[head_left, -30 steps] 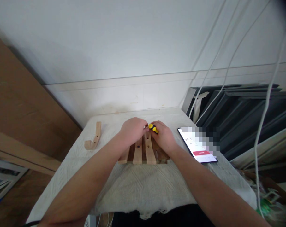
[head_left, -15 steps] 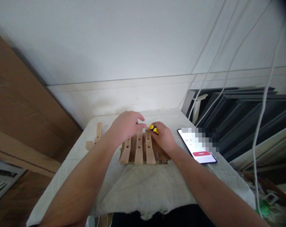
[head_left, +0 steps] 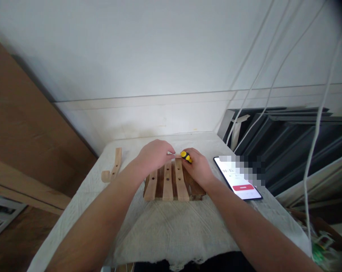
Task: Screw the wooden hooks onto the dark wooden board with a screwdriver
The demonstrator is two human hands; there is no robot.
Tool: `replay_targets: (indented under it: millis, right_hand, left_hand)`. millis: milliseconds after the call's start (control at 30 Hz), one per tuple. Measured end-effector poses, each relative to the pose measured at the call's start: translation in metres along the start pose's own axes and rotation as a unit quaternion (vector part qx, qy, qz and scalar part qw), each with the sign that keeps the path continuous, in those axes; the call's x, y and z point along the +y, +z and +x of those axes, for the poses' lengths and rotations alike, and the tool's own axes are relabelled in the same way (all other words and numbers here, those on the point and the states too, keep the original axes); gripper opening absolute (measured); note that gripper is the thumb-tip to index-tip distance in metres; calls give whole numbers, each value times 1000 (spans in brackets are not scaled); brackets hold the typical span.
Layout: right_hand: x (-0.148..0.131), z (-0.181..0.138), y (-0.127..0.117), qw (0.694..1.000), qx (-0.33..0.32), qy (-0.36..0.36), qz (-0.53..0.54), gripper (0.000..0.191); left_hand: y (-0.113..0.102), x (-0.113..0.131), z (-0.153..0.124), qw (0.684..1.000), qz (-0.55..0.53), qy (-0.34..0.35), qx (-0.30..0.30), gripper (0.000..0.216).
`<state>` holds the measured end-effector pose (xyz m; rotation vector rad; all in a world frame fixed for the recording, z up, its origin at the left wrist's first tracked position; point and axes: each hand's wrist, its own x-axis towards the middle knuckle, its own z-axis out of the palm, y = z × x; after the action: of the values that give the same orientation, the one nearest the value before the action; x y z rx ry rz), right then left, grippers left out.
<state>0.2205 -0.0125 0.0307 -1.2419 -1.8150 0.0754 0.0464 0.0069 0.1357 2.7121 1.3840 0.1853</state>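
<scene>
My right hand (head_left: 197, 164) is closed around a screwdriver with a yellow-and-black handle (head_left: 185, 156); its shaft is hidden. It rests at the right side of a dark brown wooden board (head_left: 197, 190). Across this board lie several pale wooden strips with dark holes or screws, among them the middle strip (head_left: 168, 189) and the right strip (head_left: 181, 189). Over the board's far edge reaches my left hand (head_left: 155, 153), thumb and fingertips nearly together by the right strip's far end, close to the screwdriver. Whatever is between those fingertips is too small to make out.
Left of the board, a loose pale wooden strip with holes (head_left: 117, 160) and a small wooden piece (head_left: 105, 176) lie on the white cloth (head_left: 171, 226). A phone (head_left: 239, 185) lies at the right. Dark panels (head_left: 295, 139) and hanging white cables (head_left: 315, 132) are beyond it.
The thumb and fingertips of my left hand have come closer together. My right hand still holds the screwdriver in about the same place. The view has shifted slightly.
</scene>
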Motion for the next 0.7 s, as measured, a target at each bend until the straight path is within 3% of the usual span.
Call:
replay_targets:
  millis: [133, 367, 567, 700]
  right_hand:
    - [0, 0, 0, 1000, -4, 0, 4, 14]
    - [-5, 0, -2, 1000, 4, 1, 22, 16]
    - [-9, -2, -13, 996, 73, 36, 24, 25]
    - [-9, 0, -19, 993, 108, 36, -6, 20]
  left_hand:
    - [1, 3, 1, 1000, 3, 4, -12, 28]
    - [-1, -1, -2, 1000, -6, 9, 23, 24]
    - [-25, -9, -14, 988, -57, -8, 146, 27]
    - [-43, -3, -28, 971, -91, -27, 220, 28]
